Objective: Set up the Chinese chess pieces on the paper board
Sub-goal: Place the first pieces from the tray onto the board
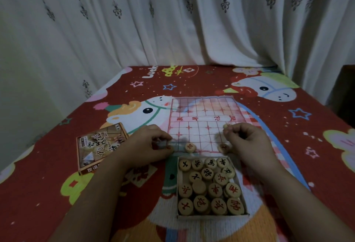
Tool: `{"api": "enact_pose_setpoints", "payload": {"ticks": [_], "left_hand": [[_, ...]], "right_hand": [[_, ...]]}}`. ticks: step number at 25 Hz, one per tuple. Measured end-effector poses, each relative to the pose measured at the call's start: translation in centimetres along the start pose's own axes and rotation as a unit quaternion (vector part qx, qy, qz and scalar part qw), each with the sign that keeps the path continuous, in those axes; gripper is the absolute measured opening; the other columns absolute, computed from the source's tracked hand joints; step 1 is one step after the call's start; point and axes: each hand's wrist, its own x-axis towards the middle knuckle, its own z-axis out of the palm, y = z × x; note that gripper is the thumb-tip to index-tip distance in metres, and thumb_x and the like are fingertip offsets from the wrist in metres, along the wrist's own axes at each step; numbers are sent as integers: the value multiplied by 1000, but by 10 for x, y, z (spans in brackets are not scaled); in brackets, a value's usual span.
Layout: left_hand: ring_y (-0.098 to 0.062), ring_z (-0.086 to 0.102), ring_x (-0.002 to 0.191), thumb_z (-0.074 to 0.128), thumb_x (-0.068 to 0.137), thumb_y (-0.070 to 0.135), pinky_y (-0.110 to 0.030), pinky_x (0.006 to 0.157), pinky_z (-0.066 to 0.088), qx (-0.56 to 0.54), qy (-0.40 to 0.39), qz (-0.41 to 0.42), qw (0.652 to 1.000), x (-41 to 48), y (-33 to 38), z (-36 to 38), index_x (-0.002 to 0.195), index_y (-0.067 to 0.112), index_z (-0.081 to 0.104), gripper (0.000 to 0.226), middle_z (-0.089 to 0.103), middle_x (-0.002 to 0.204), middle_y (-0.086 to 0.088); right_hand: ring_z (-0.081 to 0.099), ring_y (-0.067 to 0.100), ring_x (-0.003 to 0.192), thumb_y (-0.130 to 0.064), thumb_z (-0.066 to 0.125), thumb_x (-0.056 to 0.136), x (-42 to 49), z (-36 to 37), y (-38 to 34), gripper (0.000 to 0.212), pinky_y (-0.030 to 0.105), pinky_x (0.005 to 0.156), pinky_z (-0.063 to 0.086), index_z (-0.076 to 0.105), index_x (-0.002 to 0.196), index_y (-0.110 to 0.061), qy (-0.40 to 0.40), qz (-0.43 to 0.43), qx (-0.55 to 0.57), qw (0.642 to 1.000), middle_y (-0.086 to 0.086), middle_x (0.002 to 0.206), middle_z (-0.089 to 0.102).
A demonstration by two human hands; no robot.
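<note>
1. The paper board (pixel 201 118) lies flat on a red cartoon blanket (pixel 288 145), just beyond an open tray (pixel 211 217) full of wooden chess discs.
2. The right hand (pixel 247 140) pinches one held disc (pixel 228 126) at its fingertips over the board's right side. It is best lowered straight onto a line crossing, character up.
3. The left hand (pixel 151 143) sits curled at the board's near-left corner. I cannot tell whether it grips anything. Pressing there would stop the thin paper sliding.
4. Two placed discs (pixel 190 147) sit on the near row; avoid nudging them.

Right hand (pixel 247 140) pinches a piece (pixel 227 126) over the board (pixel 201 111), mid frame; left hand (pixel 151 143) sits at its lower-left corner.
</note>
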Motion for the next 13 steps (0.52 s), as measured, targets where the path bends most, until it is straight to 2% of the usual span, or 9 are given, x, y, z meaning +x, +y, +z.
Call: {"api": "enact_pose_setpoints", "payload": {"ticks": [1,3,5,7,8,10,13], "left_hand": [[-1,51,98,72,82,42,-27,85,48,-1,19,5,1000,0,2,1,116,24,67,38,58,102,12],[0,53,97,68,82,45,-26,84,48,-15,42,29,999,2,10,2,114,24,68,38,60,100,13],[-1,56,94,64,83,45,-25,81,49,-42,34,59,997,4,22,6,111,23,69,36,63,97,13],[-3,57,92,65,84,41,-22,80,47,-64,20,79,995,5,33,12,108,22,71,31,64,93,11],[-3,57,92,65,84,40,-20,79,46,-69,16,84,994,5,36,15,107,22,71,30,65,93,10],[-3,56,93,64,82,40,-18,79,45,-72,10,85,994,5,41,18,106,23,71,30,65,92,10],[-3,56,91,58,81,45,-24,78,47,-72,23,73,994,5,42,20,104,22,72,35,65,90,10]], "right_hand": [[68,-1,68,-3,65,93,-1,-1,-2,17,17,60,57,70,80,-12,-6,-7,-7,1000,-2,79,73],[72,10,77,-4,69,90,-2,-9,-7,15,27,70,61,73,81,-15,-56,-11,-22,998,4,82,75],[73,21,86,-8,75,85,-3,-22,-16,12,39,79,61,77,83,-19,-163,-9,-85,983,4,86,77],[72,23,85,-12,78,84,-5,-32,-23,12,43,79,58,79,88,-23,-283,11,-169,944,-2,87,77],[71,16,79,-13,79,83,-6,-35,-25,15,37,75,58,79,91,-26,-331,15,-209,920,-7,85,75],[59,-3,67,-17,82,81,-10,-34,-28,22,20,64,50,79,97,-31,-384,12,-274,882,-13,81,64],[54,-7,65,-24,82,80,-11,-31,-28,28,14,60,44,76,105,-35,-381,4,-314,869,-15,83,56]]}}
